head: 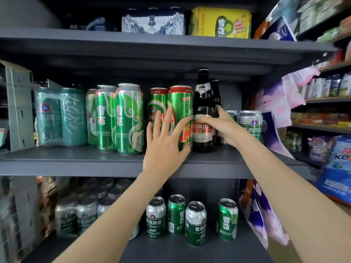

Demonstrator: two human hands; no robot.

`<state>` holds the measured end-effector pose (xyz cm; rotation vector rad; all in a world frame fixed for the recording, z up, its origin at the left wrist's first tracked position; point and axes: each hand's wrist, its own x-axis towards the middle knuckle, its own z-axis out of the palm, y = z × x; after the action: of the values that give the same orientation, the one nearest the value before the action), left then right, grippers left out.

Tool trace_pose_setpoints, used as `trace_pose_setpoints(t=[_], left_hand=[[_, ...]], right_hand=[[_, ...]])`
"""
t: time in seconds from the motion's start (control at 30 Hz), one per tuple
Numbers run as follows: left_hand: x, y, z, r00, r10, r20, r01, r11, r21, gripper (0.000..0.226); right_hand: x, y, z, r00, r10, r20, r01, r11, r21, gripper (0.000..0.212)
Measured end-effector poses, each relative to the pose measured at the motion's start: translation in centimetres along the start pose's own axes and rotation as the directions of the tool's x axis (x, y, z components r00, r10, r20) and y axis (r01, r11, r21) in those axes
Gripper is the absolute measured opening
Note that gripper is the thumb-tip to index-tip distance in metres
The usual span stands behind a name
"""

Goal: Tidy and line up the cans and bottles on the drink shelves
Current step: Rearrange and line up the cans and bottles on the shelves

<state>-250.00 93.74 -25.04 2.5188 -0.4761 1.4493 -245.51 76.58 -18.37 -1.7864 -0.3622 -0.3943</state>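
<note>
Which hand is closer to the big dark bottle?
The right hand. It grips the dark bottle around its label. The left hand is beside it, fingers spread on the red-topped green can just left of the bottle.

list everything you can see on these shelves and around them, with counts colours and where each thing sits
dark bottle: 2, brown-black, red label on the front one, middle shelf right of centre, one behind the other
red-topped cans: 2 in front, green and red, middle shelf centre
tall green cans: 2 in front, more behind, middle shelf left of centre
teal wrapped pack: 1, teal, middle shelf left
silver-green can: 1 clear, another behind, middle shelf right
short cans: 4 loose, green and silver, bottom shelf
wrapped can packs: count unclear, bottom shelf left
white pack: 1, top shelf
yellow pack: 1, top shelf
left hand: open, fingers on red-topped cans
right hand: grips front dark bottle
</note>
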Motion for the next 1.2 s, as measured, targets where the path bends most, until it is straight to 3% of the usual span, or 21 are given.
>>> trace_pose_setpoints(t=[0.17,0.37,0.7,0.83,0.93,1.03,1.1,1.2], left_hand=[[0.1,0.0,0.1,1.0,-0.005,-0.002,0.005,1.0,-0.012,0.063],[0.2,0.1,-0.4,0.996,-0.08,-0.034,0.072,0.979,-0.189,0.058],[0.2,0.4,-0.8,0.992,-0.108,-0.061,0.088,0.959,-0.27,0.054],[0.2,0.5,-0.9,0.991,-0.109,-0.073,0.082,0.95,-0.301,0.053],[-0.2,1.0,-2.0,0.978,-0.13,-0.166,0.045,0.896,-0.442,0.05],[-5.5,1.2,-2.6,0.966,-0.129,-0.225,-0.022,0.824,-0.566,0.045],[-11.9,-0.3,-2.0,0.975,0.003,-0.223,-0.109,0.88,-0.463,0.04],[-21.5,-3.7,-0.3,0.993,0.119,-0.02,-0.12,0.948,-0.296,0.037]], right_hand=[[-1.7,-1.9,-1.9,0.992,0.037,0.122,-0.043,0.998,0.044,0.073],[-3.5,-3.5,-0.6,0.997,-0.051,-0.053,0.05,0.998,-0.024,0.068],[-9.5,-6.1,-2.4,0.997,-0.08,0.02,0.08,0.996,-0.026,0.067],[-12.7,-7.4,-2.6,0.992,-0.115,0.043,0.115,0.993,0.005,0.077],[-15.4,-7.6,-2.7,0.983,-0.181,0.032,0.179,0.981,0.07,0.068],[-19.3,-5.8,-2.4,0.975,-0.212,0.066,0.207,0.975,0.081,0.068],[-22.1,-3.3,-1.6,0.975,-0.2,0.097,0.192,0.978,0.082,0.08],[-25.0,2.1,0.9,0.977,-0.124,0.174,0.119,0.992,0.037,0.074]])
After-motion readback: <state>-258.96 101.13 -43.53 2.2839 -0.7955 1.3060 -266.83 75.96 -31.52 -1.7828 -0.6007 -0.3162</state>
